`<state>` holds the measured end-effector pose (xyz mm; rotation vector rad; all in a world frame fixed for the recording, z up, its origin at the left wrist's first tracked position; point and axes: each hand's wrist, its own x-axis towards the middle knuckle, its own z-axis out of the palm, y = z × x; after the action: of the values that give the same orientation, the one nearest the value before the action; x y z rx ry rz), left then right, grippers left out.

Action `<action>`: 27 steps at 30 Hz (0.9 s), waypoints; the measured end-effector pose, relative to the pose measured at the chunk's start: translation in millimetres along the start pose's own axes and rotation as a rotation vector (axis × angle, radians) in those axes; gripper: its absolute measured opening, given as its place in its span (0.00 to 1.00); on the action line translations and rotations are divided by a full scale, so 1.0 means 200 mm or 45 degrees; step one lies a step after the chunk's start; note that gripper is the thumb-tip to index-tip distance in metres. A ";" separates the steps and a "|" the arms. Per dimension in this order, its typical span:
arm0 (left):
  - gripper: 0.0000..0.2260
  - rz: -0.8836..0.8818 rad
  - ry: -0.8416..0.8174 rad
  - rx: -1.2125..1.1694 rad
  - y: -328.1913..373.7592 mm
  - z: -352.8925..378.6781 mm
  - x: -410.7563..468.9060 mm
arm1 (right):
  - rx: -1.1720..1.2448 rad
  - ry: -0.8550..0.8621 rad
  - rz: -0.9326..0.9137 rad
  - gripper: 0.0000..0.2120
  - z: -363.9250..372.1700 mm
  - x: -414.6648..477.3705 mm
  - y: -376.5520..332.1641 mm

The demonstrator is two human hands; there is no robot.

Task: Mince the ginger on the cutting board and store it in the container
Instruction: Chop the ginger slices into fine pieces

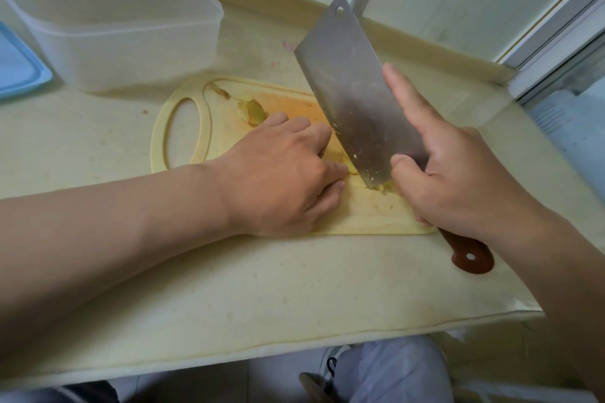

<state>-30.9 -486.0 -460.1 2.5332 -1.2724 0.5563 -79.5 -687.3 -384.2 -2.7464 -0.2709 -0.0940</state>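
At frame centre, the right hand (458,180) grips the cleaver (353,91); the left hand (284,173) pinches the ginger (351,168) on the cutting board (222,127). Keep fingertips (340,169) tucked behind knuckles.

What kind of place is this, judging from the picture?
Most likely a home kitchen counter: a cleaver cuts ginger on a small cutting board, and an open plastic container stands nearby with a blue lid beside it.
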 end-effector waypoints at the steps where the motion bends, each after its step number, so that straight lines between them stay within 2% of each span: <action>1: 0.25 0.002 0.002 0.004 0.00 0.00 0.00 | -0.013 -0.015 0.001 0.44 -0.01 0.01 0.00; 11: 0.25 0.015 0.019 -0.001 0.00 0.00 0.01 | -0.141 -0.293 0.093 0.45 -0.05 0.16 -0.11; 13: 0.25 0.017 0.006 -0.007 0.00 0.00 0.01 | -0.197 -0.261 0.049 0.45 -0.02 0.24 -0.14; 16: 0.25 0.016 -0.024 0.001 0.01 -0.01 0.01 | -0.126 -0.190 0.041 0.44 0.01 0.29 -0.16; 21: 0.26 0.002 -0.030 0.000 0.01 -0.02 0.00 | 0.026 0.111 0.049 0.44 0.08 0.11 -0.07; 27: 0.26 0.001 -0.022 0.018 0.01 -0.02 0.00 | 0.054 0.089 0.078 0.44 0.04 -0.04 -0.02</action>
<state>-32.9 -486.3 -456.9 2.5546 -1.2796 0.5470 -88.5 -682.4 -391.3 -2.7002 -0.1674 -0.1655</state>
